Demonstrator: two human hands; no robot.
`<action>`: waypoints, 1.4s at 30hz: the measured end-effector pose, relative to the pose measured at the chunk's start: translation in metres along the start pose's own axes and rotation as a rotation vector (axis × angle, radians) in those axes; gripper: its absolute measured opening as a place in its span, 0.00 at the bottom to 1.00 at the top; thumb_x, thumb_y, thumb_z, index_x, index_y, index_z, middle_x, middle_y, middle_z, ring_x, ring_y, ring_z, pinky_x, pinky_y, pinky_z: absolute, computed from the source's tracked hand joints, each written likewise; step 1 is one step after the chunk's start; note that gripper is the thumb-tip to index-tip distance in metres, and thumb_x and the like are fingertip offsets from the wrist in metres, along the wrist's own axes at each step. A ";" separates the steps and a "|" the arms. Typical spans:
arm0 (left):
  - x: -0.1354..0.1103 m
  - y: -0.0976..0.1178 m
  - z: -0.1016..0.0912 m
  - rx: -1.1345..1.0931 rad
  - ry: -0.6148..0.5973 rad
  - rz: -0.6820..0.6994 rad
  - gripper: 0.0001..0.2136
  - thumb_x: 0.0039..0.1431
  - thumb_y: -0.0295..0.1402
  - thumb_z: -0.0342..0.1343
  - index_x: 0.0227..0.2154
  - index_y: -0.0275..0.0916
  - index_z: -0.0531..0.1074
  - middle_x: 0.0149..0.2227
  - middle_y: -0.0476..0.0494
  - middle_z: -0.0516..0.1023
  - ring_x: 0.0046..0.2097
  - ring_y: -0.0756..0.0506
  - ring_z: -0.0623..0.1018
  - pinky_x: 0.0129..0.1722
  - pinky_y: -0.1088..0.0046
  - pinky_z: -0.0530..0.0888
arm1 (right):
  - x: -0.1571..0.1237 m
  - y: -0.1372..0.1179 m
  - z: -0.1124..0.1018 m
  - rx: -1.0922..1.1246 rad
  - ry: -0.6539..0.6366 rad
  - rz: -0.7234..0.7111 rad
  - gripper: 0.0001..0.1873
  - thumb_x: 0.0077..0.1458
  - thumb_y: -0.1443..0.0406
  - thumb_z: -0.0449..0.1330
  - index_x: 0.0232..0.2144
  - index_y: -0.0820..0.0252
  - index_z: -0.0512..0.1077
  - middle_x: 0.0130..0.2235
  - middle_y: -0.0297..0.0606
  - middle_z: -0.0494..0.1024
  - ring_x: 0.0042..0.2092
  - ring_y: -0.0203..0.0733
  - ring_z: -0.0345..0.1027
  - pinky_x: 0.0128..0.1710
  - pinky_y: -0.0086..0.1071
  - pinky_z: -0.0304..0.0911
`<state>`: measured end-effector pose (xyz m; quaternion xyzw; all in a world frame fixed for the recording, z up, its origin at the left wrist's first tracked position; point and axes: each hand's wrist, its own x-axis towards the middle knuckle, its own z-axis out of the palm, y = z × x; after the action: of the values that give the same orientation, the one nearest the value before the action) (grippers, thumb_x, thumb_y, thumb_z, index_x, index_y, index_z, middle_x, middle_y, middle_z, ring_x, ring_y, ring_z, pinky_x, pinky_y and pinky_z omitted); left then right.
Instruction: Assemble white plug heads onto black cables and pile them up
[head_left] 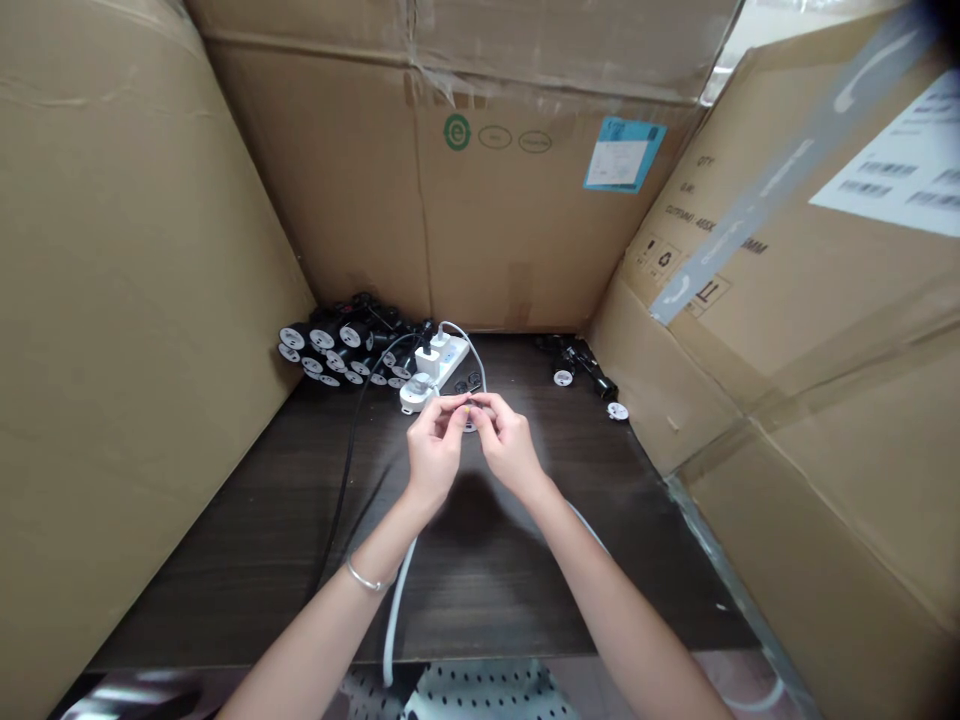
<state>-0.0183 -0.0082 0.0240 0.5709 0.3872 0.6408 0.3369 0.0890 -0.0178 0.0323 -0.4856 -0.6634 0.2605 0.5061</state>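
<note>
My left hand (435,452) and my right hand (507,446) meet at the fingertips just in front of a white power strip (450,364). Both pinch a small dark item (466,408), too small and hidden to name exactly. A round white plug face (469,427) shows just beneath the fingers. A white plug (427,362) and a white round-bodied plug (417,392) sit at the strip. A white cable (397,600) runs along the tabletop under my arms, and a black cable (349,470) runs to the left of my left hand.
A heap of black plugs with white faces (337,348) lies at the back left, and a few more (577,368) lie at the back right. Cardboard box walls (142,300) enclose the dark wooden tabletop (480,590) on three sides.
</note>
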 end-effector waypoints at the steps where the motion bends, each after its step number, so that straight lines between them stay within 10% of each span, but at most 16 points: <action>1: 0.000 0.000 0.000 -0.004 0.008 -0.001 0.09 0.54 0.33 0.53 0.35 0.34 0.71 0.36 0.42 0.75 0.37 0.49 0.75 0.37 0.74 0.73 | 0.000 0.000 0.000 -0.013 0.010 -0.009 0.14 0.58 0.59 0.49 0.41 0.61 0.67 0.25 0.35 0.71 0.25 0.35 0.64 0.28 0.27 0.58; 29: 0.003 -0.002 -0.005 -0.042 -0.078 -0.043 0.14 0.51 0.32 0.56 0.42 0.39 0.73 0.47 0.41 0.73 0.50 0.44 0.71 0.51 0.66 0.68 | 0.000 0.003 0.013 0.300 0.070 0.099 0.14 0.58 0.59 0.48 0.44 0.57 0.63 0.24 0.33 0.65 0.22 0.33 0.57 0.22 0.27 0.57; 35: 0.001 0.002 -0.006 -0.117 -0.074 -0.010 0.25 0.55 0.34 0.52 0.56 0.44 0.55 0.59 0.37 0.56 0.48 0.44 0.72 0.44 0.68 0.73 | 0.001 -0.002 0.009 0.405 0.140 0.076 0.15 0.58 0.59 0.48 0.46 0.57 0.60 0.31 0.37 0.70 0.27 0.35 0.64 0.28 0.30 0.63; 42: 0.003 0.002 -0.010 -0.016 -0.033 -0.069 0.11 0.59 0.35 0.47 0.42 0.38 0.66 0.45 0.39 0.69 0.38 0.48 0.74 0.39 0.70 0.72 | 0.051 -0.034 0.006 0.343 0.024 -0.003 0.15 0.56 0.59 0.51 0.45 0.56 0.56 0.33 0.36 0.74 0.27 0.34 0.66 0.27 0.28 0.62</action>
<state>-0.0287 -0.0072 0.0267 0.5651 0.3958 0.6224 0.3696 0.0695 0.0161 0.0801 -0.3939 -0.6041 0.3634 0.5898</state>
